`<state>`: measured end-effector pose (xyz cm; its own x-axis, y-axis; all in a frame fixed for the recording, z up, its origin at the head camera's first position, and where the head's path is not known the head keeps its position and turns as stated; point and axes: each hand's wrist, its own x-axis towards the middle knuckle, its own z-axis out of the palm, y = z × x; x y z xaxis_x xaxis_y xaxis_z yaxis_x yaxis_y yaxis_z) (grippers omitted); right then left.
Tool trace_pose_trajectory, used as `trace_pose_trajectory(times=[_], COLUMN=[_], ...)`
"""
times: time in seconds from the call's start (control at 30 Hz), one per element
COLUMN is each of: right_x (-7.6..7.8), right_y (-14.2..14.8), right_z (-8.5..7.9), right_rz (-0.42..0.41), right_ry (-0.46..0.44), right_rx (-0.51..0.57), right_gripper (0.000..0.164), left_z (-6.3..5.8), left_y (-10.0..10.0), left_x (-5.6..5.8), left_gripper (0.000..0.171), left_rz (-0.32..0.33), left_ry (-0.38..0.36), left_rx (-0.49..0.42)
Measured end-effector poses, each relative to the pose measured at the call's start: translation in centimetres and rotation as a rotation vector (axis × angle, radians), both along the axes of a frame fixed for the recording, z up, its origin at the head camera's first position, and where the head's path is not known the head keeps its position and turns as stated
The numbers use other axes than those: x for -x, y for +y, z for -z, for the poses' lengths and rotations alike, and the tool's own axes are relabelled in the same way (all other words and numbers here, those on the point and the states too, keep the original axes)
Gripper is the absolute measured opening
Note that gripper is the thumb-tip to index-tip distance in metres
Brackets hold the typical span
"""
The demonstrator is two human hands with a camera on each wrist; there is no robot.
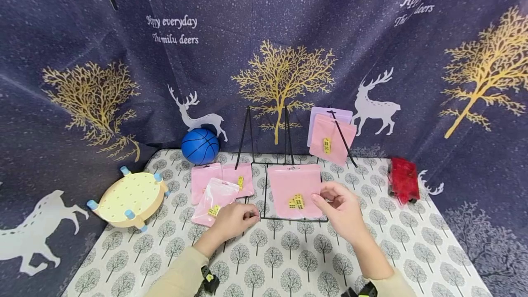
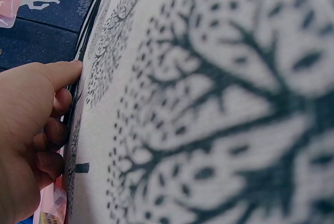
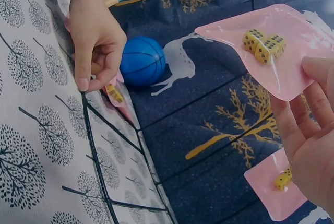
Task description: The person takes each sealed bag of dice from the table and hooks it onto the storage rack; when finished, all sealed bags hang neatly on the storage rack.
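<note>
My right hand [image 1: 340, 210] pinches the lower right edge of a pink zip bag [image 1: 288, 182] between thumb and fingers. Yellow dice [image 3: 263, 46] show inside it. The bag's top hole sits at the tip of the middle prong of a black wire rack [image 1: 266, 191]; whether the prong passes through cannot be told. My left hand [image 1: 235, 219] pinches the rack's front left corner, thumb and index finger meeting there, other fingers curled. On the rack's right prong hang a pink bag with dice [image 1: 340, 139] and a lilac bag [image 1: 313, 123] behind it.
Several pink bags with dice [image 1: 212, 194] lie left of the rack, beside my left hand. A blue ball [image 1: 200, 145] sits behind them. A cream pegged stool [image 1: 132, 196] lies at the left, a red toy car [image 1: 404, 180] at the right. A patterned curtain backs the table.
</note>
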<state>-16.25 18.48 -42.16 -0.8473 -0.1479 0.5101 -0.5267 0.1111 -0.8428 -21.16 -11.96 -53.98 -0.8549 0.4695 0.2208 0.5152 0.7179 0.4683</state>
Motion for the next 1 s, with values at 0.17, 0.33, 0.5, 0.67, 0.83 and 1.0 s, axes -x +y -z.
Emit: trace_pose_trajectory(times=[0.17,0.33,0.5,0.67,0.83,1.0], right_x=[0.4,0.5,0.6,0.5,0.6,0.7], right_y=[-0.3,-0.3,-0.3,-0.4,-0.4,-0.4], right_z=[0.2,0.6,0.9,1.0,1.1,1.1], right_rz=[0.004,0.002,0.000,0.014,0.008,0.012], right_ry=[-0.032,-0.060,-0.042,-0.038,-0.024,-0.036], right_rx=[0.001,0.021,0.038,0.045,0.060,0.064], right_gripper=[0.019,0.017,0.017,0.017,0.018,0.019], left_z=[0.0,-0.1,-0.1,-0.1,0.1,0.2], left_y=[0.0,0.0,0.0,0.0,0.0,0.0], left_x=[-0.1,0.0,0.1,0.1,0.2,0.3], left_gripper=[0.004,0.004,0.004,0.004,0.004,0.005], left_rz=[0.001,0.005,0.000,0.000,-0.001,0.000], left_ry=[0.010,-0.012,-0.039,-0.039,-0.030,-0.026], left_rx=[0.001,0.004,0.014,0.015,0.021,0.029])
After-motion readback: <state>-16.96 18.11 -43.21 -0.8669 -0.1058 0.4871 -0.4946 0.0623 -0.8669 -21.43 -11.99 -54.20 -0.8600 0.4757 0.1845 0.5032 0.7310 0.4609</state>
